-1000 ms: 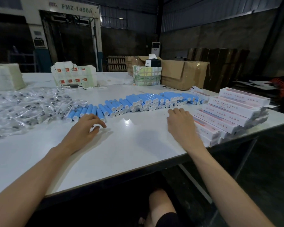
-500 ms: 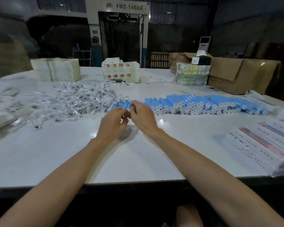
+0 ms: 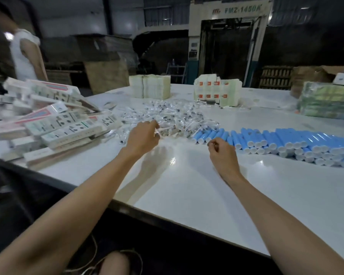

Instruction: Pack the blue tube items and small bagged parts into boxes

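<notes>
Head view: left hand (image 3: 143, 135) pinches one of the bagged parts (image 3: 179, 118), table (image 3: 187, 185) centre; probably light, slippery film, best taken by a corner. Right hand (image 3: 221, 153) curled beside blue tubes (image 3: 286, 139); hold unclear.

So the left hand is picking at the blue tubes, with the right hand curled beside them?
No: the head view shows the left hand at the small bagged parts, not the blue tubes. The right hand is indeed curled beside the tubes.

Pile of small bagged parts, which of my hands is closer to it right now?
Left. The left hand is at the near edge of the pile of bagged parts; the right hand sits apart to its right, by the blue tubes.
</notes>
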Available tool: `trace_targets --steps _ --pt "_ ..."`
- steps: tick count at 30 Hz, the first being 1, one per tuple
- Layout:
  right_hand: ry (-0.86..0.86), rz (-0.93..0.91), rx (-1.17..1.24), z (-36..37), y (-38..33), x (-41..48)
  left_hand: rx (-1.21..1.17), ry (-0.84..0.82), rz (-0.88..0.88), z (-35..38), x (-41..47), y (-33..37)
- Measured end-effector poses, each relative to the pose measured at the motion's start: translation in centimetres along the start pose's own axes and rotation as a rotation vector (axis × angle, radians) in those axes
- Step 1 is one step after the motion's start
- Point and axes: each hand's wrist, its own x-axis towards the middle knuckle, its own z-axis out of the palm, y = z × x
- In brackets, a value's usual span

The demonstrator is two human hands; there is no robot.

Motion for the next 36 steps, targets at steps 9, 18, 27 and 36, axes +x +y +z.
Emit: trace_targets --steps 9,18,27,36 --pt "-0.027 0.045 0.089 -0.1 0.1 0.2 0.542 0.038 -0.422 -4.8 -0.6 -14.5" --pt "-0.073 0.045 0.113 -0.2 -0.2 -0.1 0.604 -0.043 -0.504 -6.4 -0.4 -18.3" --pt "-0.109 0.053 0.148 -0.6 -0.7 -0.4 0.380 -0.076 -0.358 -6.3 0.0 -17.1" --pt "-0.128 0.052 0.124 -0.3 -0.6 -0.2 -0.374 -0.248 -0.282 -4.7 2.1 -8.9"
